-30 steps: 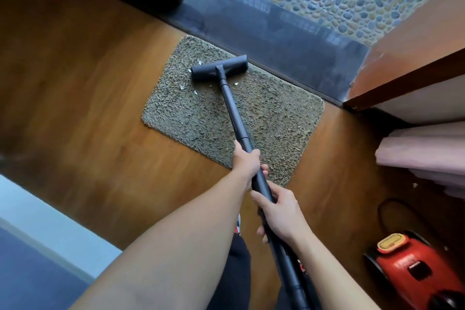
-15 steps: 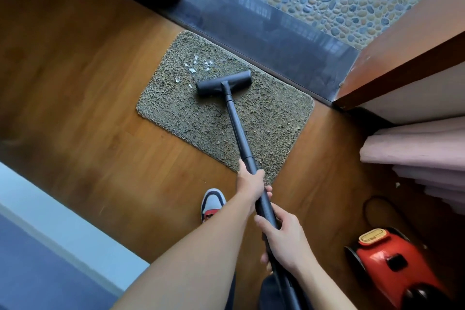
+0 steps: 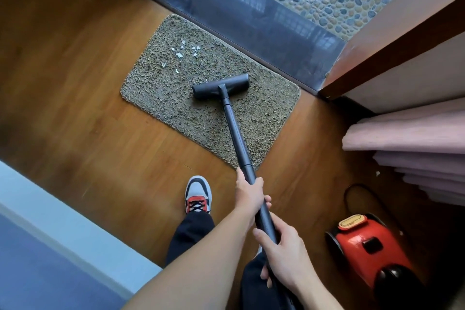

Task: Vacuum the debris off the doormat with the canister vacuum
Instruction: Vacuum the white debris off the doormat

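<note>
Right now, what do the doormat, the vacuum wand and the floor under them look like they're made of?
Doormat: shaggy textile, probably synthetic or coir-like fibre; olive-brown tufts, matte.
Vacuum wand: smooth dark tube, plastic or coated metal, I can't tell which; faint sheen, and a joint collar.
Floor: wood or wood-look laminate; warm brown grain streaks, slightly glossy.

Shaggy doormat (image 3: 176,98) — glossy wood floor (image 3: 75,83)

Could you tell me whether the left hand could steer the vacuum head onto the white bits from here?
Probably yes. The left hand grips the wand, and the vacuum head sits on the doormat short of the white debris, with only bare mat between.
</note>
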A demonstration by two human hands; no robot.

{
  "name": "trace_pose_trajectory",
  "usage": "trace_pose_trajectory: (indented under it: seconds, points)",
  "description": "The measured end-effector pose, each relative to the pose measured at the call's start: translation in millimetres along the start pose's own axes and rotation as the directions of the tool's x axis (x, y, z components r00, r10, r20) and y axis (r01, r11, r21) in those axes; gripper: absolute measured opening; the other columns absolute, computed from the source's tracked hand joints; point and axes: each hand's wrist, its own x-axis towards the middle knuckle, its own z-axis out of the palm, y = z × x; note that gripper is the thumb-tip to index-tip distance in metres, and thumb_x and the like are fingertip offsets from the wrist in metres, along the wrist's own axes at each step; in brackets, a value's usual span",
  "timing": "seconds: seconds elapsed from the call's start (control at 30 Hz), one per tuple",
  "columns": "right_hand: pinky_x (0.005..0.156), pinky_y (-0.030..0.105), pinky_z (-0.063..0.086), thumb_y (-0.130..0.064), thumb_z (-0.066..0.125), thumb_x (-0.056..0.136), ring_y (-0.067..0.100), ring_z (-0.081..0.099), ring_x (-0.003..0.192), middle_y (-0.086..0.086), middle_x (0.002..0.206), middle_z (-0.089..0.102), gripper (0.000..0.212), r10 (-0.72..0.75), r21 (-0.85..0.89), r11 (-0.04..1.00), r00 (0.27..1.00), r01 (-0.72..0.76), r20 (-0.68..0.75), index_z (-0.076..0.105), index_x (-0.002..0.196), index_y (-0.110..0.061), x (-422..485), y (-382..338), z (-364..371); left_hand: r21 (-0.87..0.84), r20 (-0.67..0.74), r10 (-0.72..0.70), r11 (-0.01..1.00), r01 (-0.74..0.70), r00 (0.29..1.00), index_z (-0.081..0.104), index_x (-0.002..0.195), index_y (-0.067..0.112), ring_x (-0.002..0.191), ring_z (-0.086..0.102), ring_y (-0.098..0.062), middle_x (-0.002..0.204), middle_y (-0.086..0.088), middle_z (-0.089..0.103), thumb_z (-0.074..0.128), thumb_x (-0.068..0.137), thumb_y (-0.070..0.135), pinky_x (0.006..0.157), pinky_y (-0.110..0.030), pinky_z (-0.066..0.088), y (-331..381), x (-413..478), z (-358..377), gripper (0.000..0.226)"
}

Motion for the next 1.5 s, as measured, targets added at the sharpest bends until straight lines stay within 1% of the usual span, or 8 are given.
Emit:
trace_pose_trajectory:
  seconds: [0.13,0.23,0.43,0.83,1.0,1.13,1.33,1.5]
  points:
    - [0.048,0.038,0.06,-0.028,0.058,0.1,0.023,0.063,0.041,0.003,0.057,0.068,0.047,-0.019,-0.008,1.0,1.0,0.019,-0.012,0.045,0.143,-0.043,8.0,-16.3,9.9,0.006,-0.021,0.019,1.0,-0.019,1.0,0.014,0.161,0.032,0.041,0.054,-0.01,0.083,-0.005,0.055,0.05,0.102,0.012,0.04,-0.023,0.047,12.1,10.1,-11.1,0.072]
    - [0.047,0.034,0.059,-0.028,0.057,0.101,0.022,0.064,0.041,0.006,0.068,0.068,0.044,-0.034,-0.032,0.999,0.999,0.034,-0.019,0.048,0.142,-0.036,17.9,-37.3,19.5,0.03,-0.04,0.035,0.999,-0.033,0.999,0.021,0.159,0.027,0.038,0.054,-0.008,0.086,-0.006,0.055,0.051,0.101,0.011,0.039,-0.023,0.047,27.9,22.5,-24.9,0.067]
    - [0.038,0.034,0.053,-0.027,0.057,0.098,0.04,0.067,0.049,0.005,0.061,0.064,0.014,-0.073,-0.063,0.996,0.997,0.07,-0.039,0.058,0.106,-0.038,42.5,-79.7,44.4,0.05,-0.051,0.058,0.997,-0.055,0.997,0.027,0.156,0.022,0.04,0.054,-0.009,0.083,-0.005,0.054,0.05,0.099,0.01,0.04,-0.024,0.047,66.4,49.7,-55.8,0.062]
    - [0.041,0.038,0.056,-0.028,0.058,0.096,0.038,0.07,0.05,0.001,0.064,0.06,0.007,-0.092,-0.126,0.988,0.996,0.093,0.009,0.059,0.102,-0.032,54.1,-100.4,64.0,-0.025,-0.092,0.036,0.999,-0.039,0.995,0.027,0.156,0.023,0.041,0.054,-0.009,0.082,-0.005,0.054,0.05,0.101,0.011,0.041,-0.023,0.048,79.6,55.1,-87.4,0.061]
    - [0.039,0.027,0.049,-0.026,0.057,0.097,0.022,0.062,0.039,0.005,0.075,0.061,0.014,-0.102,-0.154,0.982,0.993,0.111,0.064,0.061,0.11,-0.03,29.5,-66.3,50.4,-0.068,-0.105,-0.004,0.998,-0.003,0.994,0.023,0.158,0.026,0.05,0.055,-0.013,0.08,-0.006,0.055,0.05,0.102,0.013,0.043,-0.024,0.05,42.2,29.7,-73.6,0.064]
    - [0.039,0.025,0.049,-0.03,0.057,0.099,0.02,0.064,0.044,0.015,0.087,0.067,0.024,-0.084,-0.161,0.982,0.993,0.097,0.088,0.057,0.122,-0.032,19.1,-53.5,46.8,-0.11,-0.106,-0.017,0.994,0.005,0.994,0.022,0.158,0.027,0.05,0.055,-0.014,0.08,-0.006,0.055,0.051,0.102,0.013,0.044,-0.024,0.05,26.8,17.9,-69.3,0.065]
    - [0.049,0.04,0.059,-0.034,0.058,0.093,0.033,0.068,0.056,0.002,0.073,0.065,0.012,-0.148,-0.26,0.953,0.987,0.159,0.061,0.061,0.105,-0.034,31.8,-64.2,60.7,-0.12,-0.135,-0.002,0.993,-0.015,0.991,0.022,0.159,0.027,0.051,0.055,-0.014,0.084,-0.005,0.054,0.051,0.102,0.014,0.043,-0.025,0.05,41.6,27.7,-89.5,0.065]
    - [0.037,0.033,0.051,-0.03,0.058,0.096,0.03,0.066,0.042,0.0,0.066,0.063,0.019,-0.169,-0.169,0.971,0.985,0.171,0.023,0.061,0.115,-0.034,50.8,-97.2,77.7,-0.083,-0.128,0.05,0.995,-0.061,0.99,0.03,0.155,0.026,0.042,0.054,-0.011,0.079,-0.005,0.055,0.052,0.101,0.013,0.043,-0.024,0.048,73.5,55.8,-104.6,0.06]
